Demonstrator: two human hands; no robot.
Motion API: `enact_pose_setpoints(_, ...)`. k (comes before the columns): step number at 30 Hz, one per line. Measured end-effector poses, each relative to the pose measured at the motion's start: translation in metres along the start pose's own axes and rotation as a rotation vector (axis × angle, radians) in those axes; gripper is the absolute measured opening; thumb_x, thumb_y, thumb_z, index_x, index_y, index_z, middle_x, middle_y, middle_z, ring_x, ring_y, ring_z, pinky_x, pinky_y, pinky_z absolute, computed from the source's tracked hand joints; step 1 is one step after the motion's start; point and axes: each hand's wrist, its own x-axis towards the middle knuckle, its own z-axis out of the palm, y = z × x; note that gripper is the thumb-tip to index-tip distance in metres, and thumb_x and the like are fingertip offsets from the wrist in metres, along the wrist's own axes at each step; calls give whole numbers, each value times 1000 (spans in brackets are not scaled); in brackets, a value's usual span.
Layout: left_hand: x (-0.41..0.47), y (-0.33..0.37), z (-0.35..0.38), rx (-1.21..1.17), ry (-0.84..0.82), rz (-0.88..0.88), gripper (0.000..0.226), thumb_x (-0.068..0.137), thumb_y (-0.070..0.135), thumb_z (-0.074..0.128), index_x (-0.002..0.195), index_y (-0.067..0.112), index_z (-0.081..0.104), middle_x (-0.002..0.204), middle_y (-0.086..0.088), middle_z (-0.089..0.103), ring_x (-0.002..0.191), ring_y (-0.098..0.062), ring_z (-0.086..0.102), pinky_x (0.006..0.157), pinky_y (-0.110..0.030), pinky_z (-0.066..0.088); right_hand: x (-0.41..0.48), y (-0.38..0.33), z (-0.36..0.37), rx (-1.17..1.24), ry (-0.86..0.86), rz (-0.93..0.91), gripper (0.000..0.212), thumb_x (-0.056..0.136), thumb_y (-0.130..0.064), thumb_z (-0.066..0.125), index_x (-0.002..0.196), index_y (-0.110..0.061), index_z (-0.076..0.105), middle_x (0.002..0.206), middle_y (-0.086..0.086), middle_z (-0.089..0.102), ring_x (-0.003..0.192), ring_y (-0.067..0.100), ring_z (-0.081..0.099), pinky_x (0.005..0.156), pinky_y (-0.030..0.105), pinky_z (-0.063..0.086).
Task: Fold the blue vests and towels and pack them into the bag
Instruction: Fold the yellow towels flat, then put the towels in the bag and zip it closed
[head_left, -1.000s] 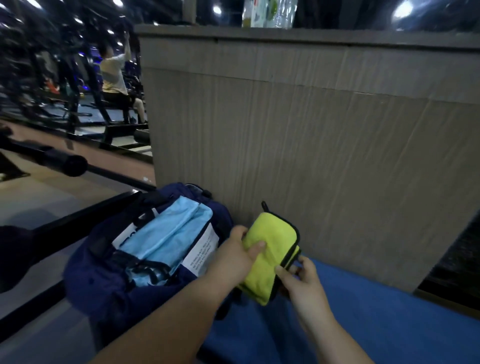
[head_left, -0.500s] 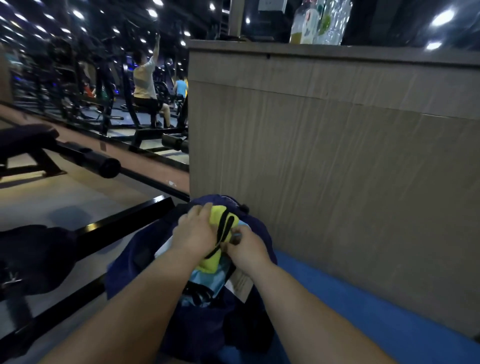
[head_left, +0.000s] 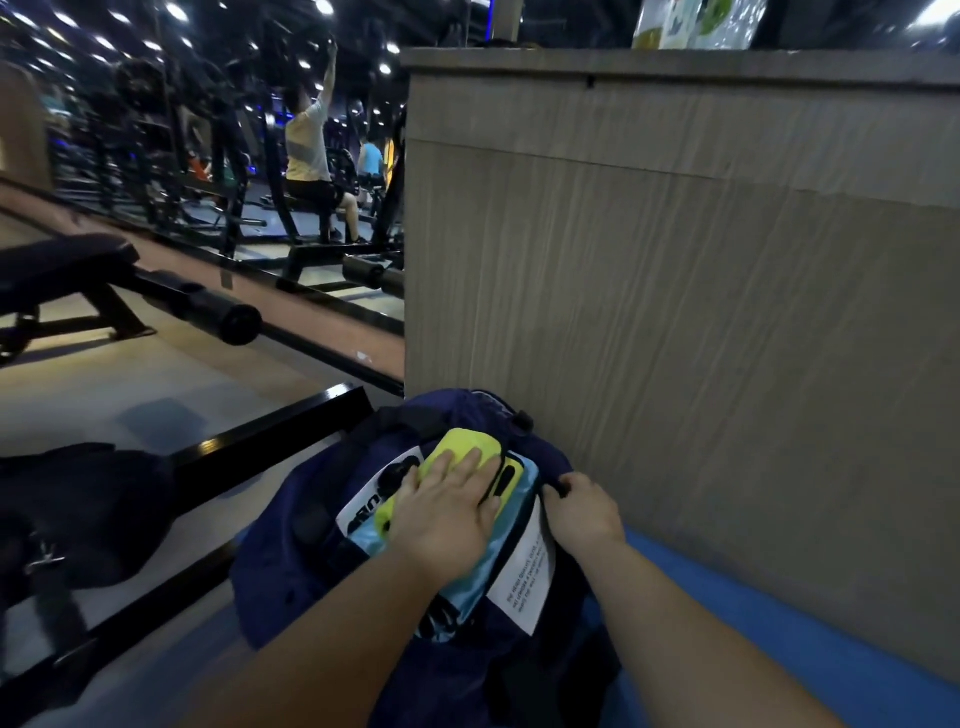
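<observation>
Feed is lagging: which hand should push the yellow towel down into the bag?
Left. The left hand lies flat on the towel; the right hand grips the bag edge.

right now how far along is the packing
Done: a folded light-blue vest lies inside the navy bag. In hand: the left hand presses the yellow towel onto it; the right hand grips the bag's rim. Left: the bag is open; no unpacked items show.
</observation>
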Motion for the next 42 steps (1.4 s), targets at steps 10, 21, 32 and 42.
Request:
enact_pose_setpoints(10,3,1,4,35,-19,28,52,103,49,17,153,43,3,162,17,-2,150,-13,-7,120,-46,-4,9,1,0,-294,-16,-78,48,104,-45,27,126,-12,55,128,13,57,120,27,49,100,35,33)
enact_pose_setpoints(21,0,2,7,71,-66,94,51,103,51,16,152,46,4,161,20,-1,149,-9,-6,120,-43,-5,1,-2,-12,-372,-173,-61,48,93,-52,35,112,-13,55,117,8,60,111,26,53,82,33,33)
enact_pose_setpoints(32,-17,13,10,103,-59,198,64,93,71,13,151,48,5,160,22,-3,148,-5,-9,120,-38,-9,-39,31,-42,524,69,39,31,91,-13,44,61,-9,46,65,4,50,64,19,45,63,32,33)
enact_pose_setpoints(42,-37,61,16,138,-113,419,59,99,58,29,151,48,2,160,24,-2,148,-4,-7,119,-34,-9,-104,87,-76,839,361,95,38,89,-4,44,55,-17,31,60,1,34,63,18,32,60,33,23)
